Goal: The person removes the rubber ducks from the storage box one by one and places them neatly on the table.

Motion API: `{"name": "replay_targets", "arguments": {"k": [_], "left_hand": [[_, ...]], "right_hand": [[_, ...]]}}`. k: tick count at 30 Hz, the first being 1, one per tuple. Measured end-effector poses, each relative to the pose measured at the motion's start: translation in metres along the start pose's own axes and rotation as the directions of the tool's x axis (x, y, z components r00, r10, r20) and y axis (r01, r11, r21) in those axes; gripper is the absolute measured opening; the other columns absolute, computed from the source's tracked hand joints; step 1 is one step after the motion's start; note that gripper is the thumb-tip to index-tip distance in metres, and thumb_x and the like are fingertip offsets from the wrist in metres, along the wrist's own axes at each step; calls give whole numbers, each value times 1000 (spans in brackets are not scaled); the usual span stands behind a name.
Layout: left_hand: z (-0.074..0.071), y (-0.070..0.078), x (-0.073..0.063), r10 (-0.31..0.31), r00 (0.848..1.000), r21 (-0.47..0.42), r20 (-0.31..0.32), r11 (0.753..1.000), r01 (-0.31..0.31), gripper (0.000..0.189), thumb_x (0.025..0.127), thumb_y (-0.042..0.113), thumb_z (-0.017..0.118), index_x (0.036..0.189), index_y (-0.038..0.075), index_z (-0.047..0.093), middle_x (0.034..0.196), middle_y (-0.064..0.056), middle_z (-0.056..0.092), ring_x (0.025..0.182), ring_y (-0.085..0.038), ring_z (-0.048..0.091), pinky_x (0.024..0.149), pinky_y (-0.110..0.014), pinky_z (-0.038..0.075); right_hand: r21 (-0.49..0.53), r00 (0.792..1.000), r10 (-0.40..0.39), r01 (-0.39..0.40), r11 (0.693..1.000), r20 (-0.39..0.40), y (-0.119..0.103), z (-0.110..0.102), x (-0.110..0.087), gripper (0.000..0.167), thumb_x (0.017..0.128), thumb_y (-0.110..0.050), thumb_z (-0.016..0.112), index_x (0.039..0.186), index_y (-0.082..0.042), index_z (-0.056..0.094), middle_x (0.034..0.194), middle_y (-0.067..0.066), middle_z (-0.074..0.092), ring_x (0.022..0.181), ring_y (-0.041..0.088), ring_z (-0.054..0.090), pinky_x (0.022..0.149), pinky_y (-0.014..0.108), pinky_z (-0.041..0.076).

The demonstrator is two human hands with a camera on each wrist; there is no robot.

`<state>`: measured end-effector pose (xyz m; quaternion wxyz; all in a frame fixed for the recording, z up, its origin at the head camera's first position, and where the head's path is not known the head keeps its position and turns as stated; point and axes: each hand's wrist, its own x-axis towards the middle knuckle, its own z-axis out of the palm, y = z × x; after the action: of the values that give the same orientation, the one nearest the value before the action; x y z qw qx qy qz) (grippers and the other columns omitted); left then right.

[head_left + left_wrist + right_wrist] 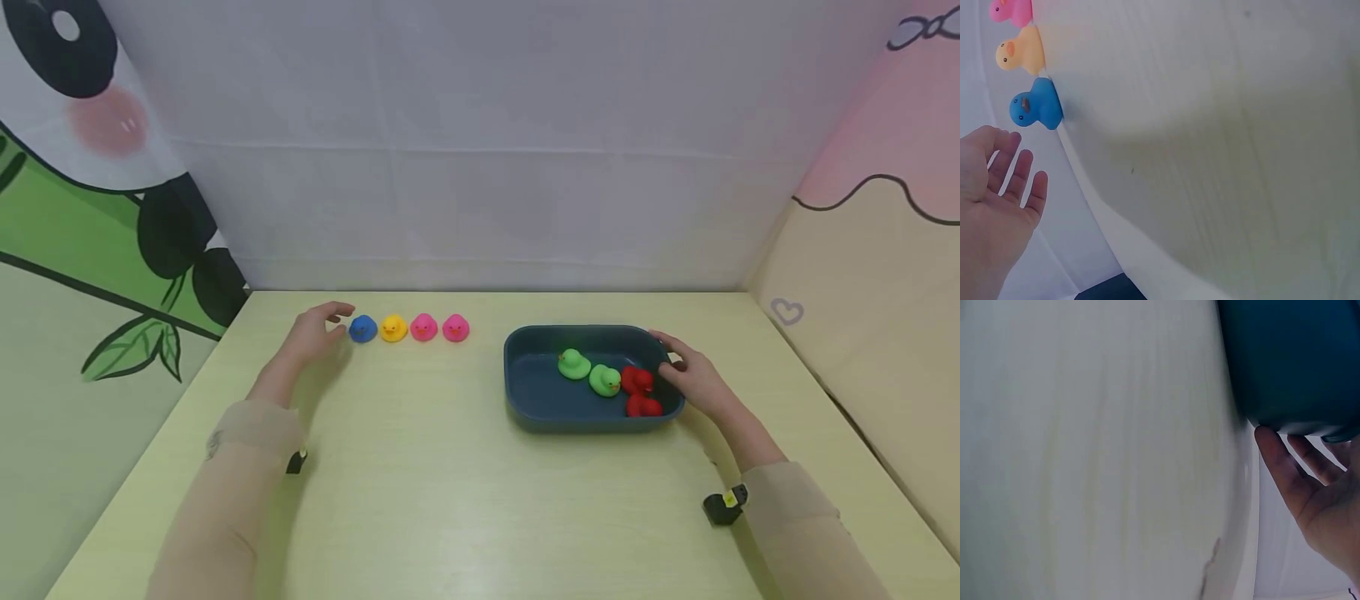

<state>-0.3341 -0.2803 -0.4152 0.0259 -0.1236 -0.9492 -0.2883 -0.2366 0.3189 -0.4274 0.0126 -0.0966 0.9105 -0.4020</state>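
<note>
Near the back left of the table, my left hand (313, 330) is beside a blue rubber duck (363, 329), its fingers loosely bent and holding nothing. The left wrist view shows a small gap between the fingertips and the blue duck (1037, 105). Right of it, a yellow duck (393, 328) and two pink ducks, one (423, 327) beside the other (455, 328), continue the row. My right hand (693, 377) grips the right end of a dark blue basin (547, 412). Inside lie two green ducks (574, 364) and two red ducks (643, 406).
The pale wooden table (450, 500) meets a white cloth backdrop (480, 208) behind the ducks. Printed side panels stand left and right, the right one (877, 317) near the basin's side. Each wrist carries a small black camera (723, 508).
</note>
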Motion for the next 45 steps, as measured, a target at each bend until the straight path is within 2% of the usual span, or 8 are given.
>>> {"name": "replay_targets", "arguments": {"k": [10, 16, 27, 36, 45], "left_hand": [[-7, 17, -8, -11, 1000, 3, 1, 1000, 11, 41, 93, 5, 51, 133, -2, 46, 132, -24, 50, 118, -42, 48, 98, -55, 38], [-10, 29, -12, -15, 1000, -5, -10, 1000, 15, 42, 94, 7, 52, 134, 0, 45, 134, -22, 49, 120, -40, 47, 97, -55, 39], [-12, 64, -23, 5, 1000, -40, -19, 999, -6, 45, 94, 16, 54, 137, 4, 45, 135, -17, 50, 122, -37, 45, 99, -55, 37], [-11, 84, -32, 11, 996, -76, -93, 997, -18, 44, 94, 15, 53, 136, 4, 46, 133, -17, 52, 118, -34, 47, 100, -52, 39], [-6, 117, -45, -18, 981, -141, -192, 990, -9, 40, 92, 21, 57, 130, 6, 53, 127, -13, 56, 115, -31, 50, 92, -48, 46]], "right_hand": [[-13, 1000, -4, 4, 1000, -5, -1, -1, 2, 55, 94, -10, 43, 147, -10, 30, 137, 29, 39, 103, 43, 57, 79, 33, 48], [-14, 1000, -9, 8, 1000, -7, -1, 0, 2, 54, 93, -9, 44, 146, -9, 31, 134, 28, 41, 99, 40, 59, 75, 27, 47], [-15, 1000, -8, 8, 1000, -4, 0, 0, 4, 55, 94, -9, 43, 147, -10, 30, 134, 27, 41, 96, 37, 59, 74, 24, 47], [-11, 1000, -17, 17, 1000, -1, 0, 1, 4, 54, 94, -9, 44, 147, -9, 31, 135, 27, 41, 96, 37, 59, 74, 24, 47], [-8, 1000, -18, 18, 1000, 3, 1, 1, 4, 54, 93, -8, 44, 146, -7, 31, 132, 27, 43, 93, 34, 60, 71, 20, 46]]}}
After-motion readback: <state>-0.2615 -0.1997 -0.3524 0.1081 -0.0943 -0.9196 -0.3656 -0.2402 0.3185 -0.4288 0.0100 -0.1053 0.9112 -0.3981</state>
